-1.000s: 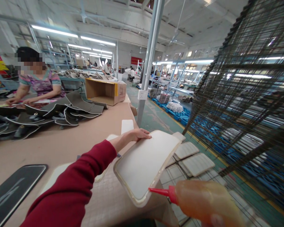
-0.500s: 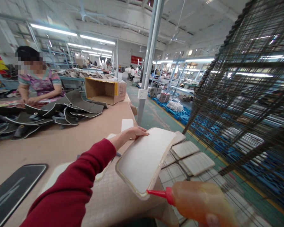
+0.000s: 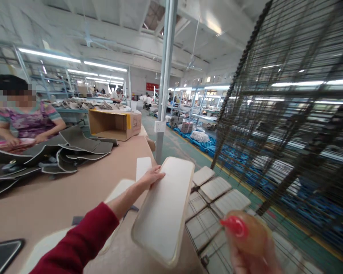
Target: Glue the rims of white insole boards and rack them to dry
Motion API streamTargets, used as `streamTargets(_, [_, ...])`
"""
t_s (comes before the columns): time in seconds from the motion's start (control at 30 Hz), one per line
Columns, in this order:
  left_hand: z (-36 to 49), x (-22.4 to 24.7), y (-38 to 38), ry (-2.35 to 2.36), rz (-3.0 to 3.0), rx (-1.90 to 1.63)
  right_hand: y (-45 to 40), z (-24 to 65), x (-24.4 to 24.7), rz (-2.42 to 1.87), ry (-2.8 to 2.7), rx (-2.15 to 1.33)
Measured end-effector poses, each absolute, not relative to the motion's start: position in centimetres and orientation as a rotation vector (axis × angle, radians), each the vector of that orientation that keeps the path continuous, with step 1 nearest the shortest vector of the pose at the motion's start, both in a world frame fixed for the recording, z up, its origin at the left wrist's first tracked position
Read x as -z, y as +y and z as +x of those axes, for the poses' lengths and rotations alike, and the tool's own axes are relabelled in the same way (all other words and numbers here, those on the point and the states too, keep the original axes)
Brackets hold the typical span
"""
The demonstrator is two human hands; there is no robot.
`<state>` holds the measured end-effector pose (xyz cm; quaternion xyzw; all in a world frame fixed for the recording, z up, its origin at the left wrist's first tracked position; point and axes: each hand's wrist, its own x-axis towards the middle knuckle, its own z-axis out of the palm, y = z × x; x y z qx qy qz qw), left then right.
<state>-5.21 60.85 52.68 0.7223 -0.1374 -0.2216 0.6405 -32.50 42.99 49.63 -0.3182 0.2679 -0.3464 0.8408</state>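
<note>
My left hand [image 3: 153, 176] grips the left edge of a white rounded rectangular panel [image 3: 167, 205], thumb on its face. Along the panel's rim runs a yellowish, glossy band that looks like glue. At the lower right, my right hand [image 3: 242, 262] is wrapped round a glue bottle [image 3: 254, 236] of amber liquid with a red nozzle. The nozzle points left and stands apart from the panel. Part of that hand is blurred and cut off by the frame's bottom edge. More white panels [image 3: 122, 188] lie on the table beneath my left arm.
Several pale panels [image 3: 215, 188] rest on a wire rack, whose mesh layers [image 3: 274, 95] tilt up at the right. On the table [image 3: 103, 186] are grey pieces [image 3: 80, 144], an open cardboard box [image 3: 111, 123] and a dark panel [image 3: 4, 253]. A co-worker [image 3: 25, 110] sits at the left; a post [image 3: 164, 76] stands ahead.
The glue bottle's nozzle has left the panel's lower corner and moved right, now turned more toward me. The panel has swung more upright in my left hand. The whole view has shifted right.
</note>
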Motion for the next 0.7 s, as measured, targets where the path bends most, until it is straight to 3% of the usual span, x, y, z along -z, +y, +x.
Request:
streamTargets(0.13, [-8.6, -52.8, 62.0, -0.516, 1.646, 0.506, 41.0, -31.7, -53.2, -0.326, 0.58, 0.837])
streamTargets(0.47, [-11.1, -54.6, 64.4, -0.646, 1.686, 0.549, 38.6, -32.0, -54.1, -0.628, 0.335, 1.238])
streamTargets(0.7, [-12.3, -54.4, 64.7, -0.669, 1.691, 0.572, 39.1, -32.6, -54.3, -0.676, 0.4, 1.247])
